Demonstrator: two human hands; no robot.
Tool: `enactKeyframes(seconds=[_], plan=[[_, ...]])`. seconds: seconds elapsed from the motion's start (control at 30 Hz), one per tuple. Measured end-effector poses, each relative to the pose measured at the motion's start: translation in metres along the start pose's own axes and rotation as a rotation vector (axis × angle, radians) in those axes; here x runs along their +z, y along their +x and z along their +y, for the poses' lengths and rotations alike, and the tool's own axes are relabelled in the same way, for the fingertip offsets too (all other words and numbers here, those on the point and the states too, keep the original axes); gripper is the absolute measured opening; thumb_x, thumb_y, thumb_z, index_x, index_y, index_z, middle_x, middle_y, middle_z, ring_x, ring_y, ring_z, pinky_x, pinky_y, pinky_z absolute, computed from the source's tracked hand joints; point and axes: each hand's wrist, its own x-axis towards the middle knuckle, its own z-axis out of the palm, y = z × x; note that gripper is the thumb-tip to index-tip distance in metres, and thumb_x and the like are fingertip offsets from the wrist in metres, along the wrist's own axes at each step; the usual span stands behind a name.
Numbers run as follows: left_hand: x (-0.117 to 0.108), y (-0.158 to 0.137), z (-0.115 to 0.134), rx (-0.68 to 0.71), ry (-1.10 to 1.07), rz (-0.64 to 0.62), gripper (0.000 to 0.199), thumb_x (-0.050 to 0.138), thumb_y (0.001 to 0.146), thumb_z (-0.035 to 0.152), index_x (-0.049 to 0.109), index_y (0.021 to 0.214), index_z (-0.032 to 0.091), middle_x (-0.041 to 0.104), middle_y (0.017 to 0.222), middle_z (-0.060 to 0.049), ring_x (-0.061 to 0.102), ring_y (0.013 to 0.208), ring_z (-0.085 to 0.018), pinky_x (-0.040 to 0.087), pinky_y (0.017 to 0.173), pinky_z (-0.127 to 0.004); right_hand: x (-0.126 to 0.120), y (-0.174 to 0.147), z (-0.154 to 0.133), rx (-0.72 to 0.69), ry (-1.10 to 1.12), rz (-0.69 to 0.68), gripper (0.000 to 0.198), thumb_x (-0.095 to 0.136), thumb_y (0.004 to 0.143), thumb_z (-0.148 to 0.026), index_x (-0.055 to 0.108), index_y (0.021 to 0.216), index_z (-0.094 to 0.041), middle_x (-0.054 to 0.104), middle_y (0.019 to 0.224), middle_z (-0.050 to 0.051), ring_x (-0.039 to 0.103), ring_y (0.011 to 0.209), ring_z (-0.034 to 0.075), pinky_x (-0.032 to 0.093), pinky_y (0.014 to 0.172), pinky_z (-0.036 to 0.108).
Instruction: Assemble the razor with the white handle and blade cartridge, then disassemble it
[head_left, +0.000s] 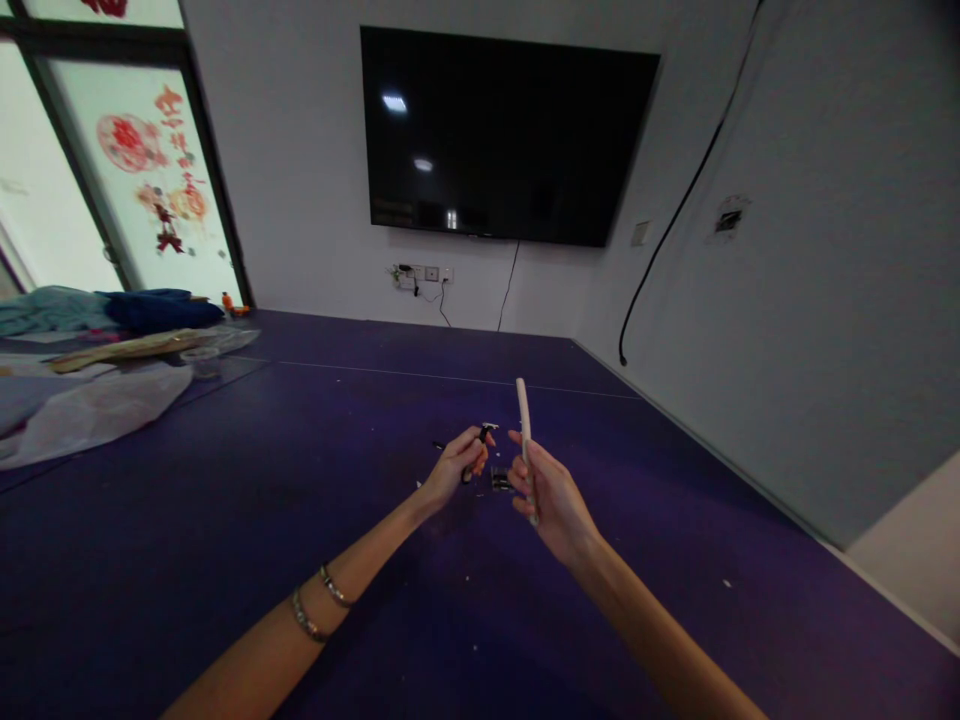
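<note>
My left hand (456, 466) is closed around a small black-handled tool (486, 434) with a pale crosswise head, shaped like a razor. Its handle is mostly covered by my fingers. Upright in my right hand (553, 500) is a long, slightly curved white stick (523, 408), gripped along its lower part. The tool and the stick are apart, a short gap between them. On the purple surface (360, 580) below, between my hands, lies a small dark object (501, 480) with pale markings, too small to name. A thin black piece (439, 445) shows just behind my left wrist.
Clear plastic bags (112, 410), a transparent cup (202, 362) and folded blue cloth (161, 310) lie at the far left. White scraps dot the surface. A black cable (675, 210) hangs along the right wall. A television (510, 135) is mounted ahead above sockets (431, 273).
</note>
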Motion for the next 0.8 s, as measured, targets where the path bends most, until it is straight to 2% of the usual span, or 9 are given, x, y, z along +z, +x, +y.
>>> enactKeyframes(seconds=[0.07, 0.13, 0.3, 0.43, 0.63, 0.8], plan=[[-0.003, 0.001, -0.003, 0.000, -0.002, -0.016, 0.030, 0.049, 0.081, 0.044, 0.053, 0.090, 0.015, 0.041, 0.055, 0.004, 0.037, 0.047, -0.007, 0.023, 0.044, -0.019, 0.006, -0.005, 0.007, 0.074, 0.057, -0.035, 0.032, 0.061, 0.075, -0.036, 0.059, 0.104, -0.023, 0.040, 0.058, -0.007, 0.024, 0.039, 0.003, 0.016, 0.030, 0.013], [-0.005, 0.002, -0.005, -0.003, -0.016, -0.034, 0.029, 0.049, 0.082, 0.042, 0.053, 0.091, 0.015, 0.041, 0.056, 0.005, 0.036, 0.047, -0.007, 0.023, 0.044, -0.020, 0.009, -0.009, 0.015, 0.119, 0.106, -0.057, 0.033, 0.062, 0.074, -0.036, 0.058, 0.104, -0.023, 0.039, 0.056, -0.007, 0.020, 0.037, 0.002, 0.012, 0.030, 0.013], [-0.006, 0.001, -0.004, -0.020, -0.016, -0.071, 0.026, 0.049, 0.082, 0.038, 0.054, 0.091, 0.014, 0.041, 0.058, 0.004, 0.035, 0.048, -0.006, 0.023, 0.046, -0.020, 0.012, -0.022, 0.043, 0.181, 0.126, -0.060, 0.033, 0.061, 0.074, -0.041, 0.057, 0.099, -0.020, 0.037, 0.051, -0.009, 0.016, 0.036, 0.002, 0.008, 0.031, 0.014], [-0.006, 0.001, 0.000, -0.022, -0.020, -0.068, 0.027, 0.051, 0.080, 0.039, 0.056, 0.091, 0.015, 0.040, 0.058, 0.004, 0.033, 0.048, -0.006, 0.022, 0.045, -0.020, 0.013, -0.038, 0.061, 0.179, 0.110, -0.013, 0.033, 0.059, 0.076, -0.044, 0.058, 0.096, -0.017, 0.034, 0.049, -0.009, 0.015, 0.037, 0.002, 0.007, 0.033, 0.015], [-0.003, 0.000, -0.005, -0.002, -0.048, -0.040, 0.030, 0.053, 0.079, 0.043, 0.055, 0.088, 0.014, 0.039, 0.055, 0.005, 0.033, 0.047, -0.007, 0.024, 0.046, -0.021, 0.019, -0.039, 0.050, 0.092, 0.127, -0.006, 0.030, 0.059, 0.077, -0.042, 0.058, 0.091, -0.017, 0.034, 0.049, -0.009, 0.014, 0.037, 0.001, 0.007, 0.033, 0.016], [0.001, 0.000, -0.005, -0.025, -0.076, -0.029, 0.026, 0.053, 0.079, 0.041, 0.053, 0.083, 0.015, 0.038, 0.054, 0.005, 0.033, 0.046, -0.006, 0.022, 0.044, -0.020, 0.014, -0.040, 0.056, 0.150, 0.123, 0.030, 0.028, 0.059, 0.076, -0.042, 0.058, 0.090, -0.017, 0.034, 0.049, -0.009, 0.015, 0.037, 0.001, 0.006, 0.034, 0.016]])
